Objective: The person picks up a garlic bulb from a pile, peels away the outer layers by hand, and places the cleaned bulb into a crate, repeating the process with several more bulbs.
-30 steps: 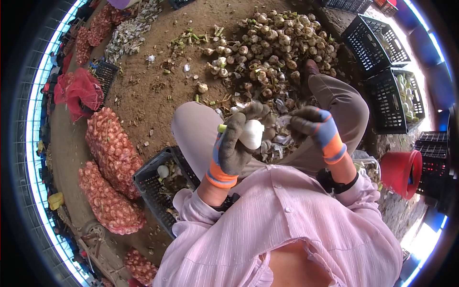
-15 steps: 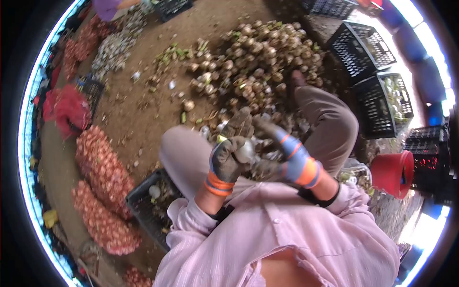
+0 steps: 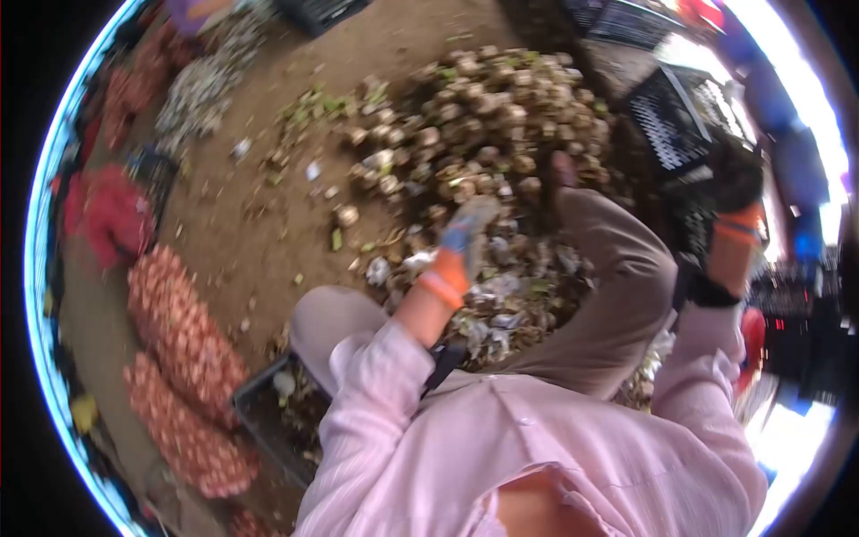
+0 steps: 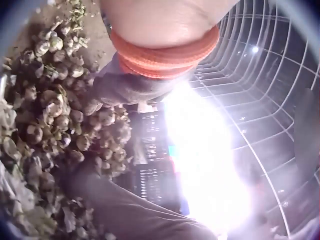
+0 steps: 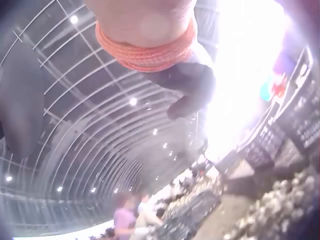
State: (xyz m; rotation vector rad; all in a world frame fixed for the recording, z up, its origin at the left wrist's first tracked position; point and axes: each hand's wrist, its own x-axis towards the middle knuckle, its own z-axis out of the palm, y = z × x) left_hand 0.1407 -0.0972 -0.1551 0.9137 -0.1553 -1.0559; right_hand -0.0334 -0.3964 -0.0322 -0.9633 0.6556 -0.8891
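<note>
Right hand (image 3: 737,177) has swung near crates (image 3: 664,123), left hand (image 3: 471,225) toward garlic (image 3: 501,98); I cannot tell either grip

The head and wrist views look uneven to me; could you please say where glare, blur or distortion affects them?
Head view: fisheye curving with dark corners, glare down the right side, left hand and right hand blurred. Left wrist view: a white flare beside the crates hides detail. Right wrist view: glare at upper right, bulbs at lower right soft.
</note>
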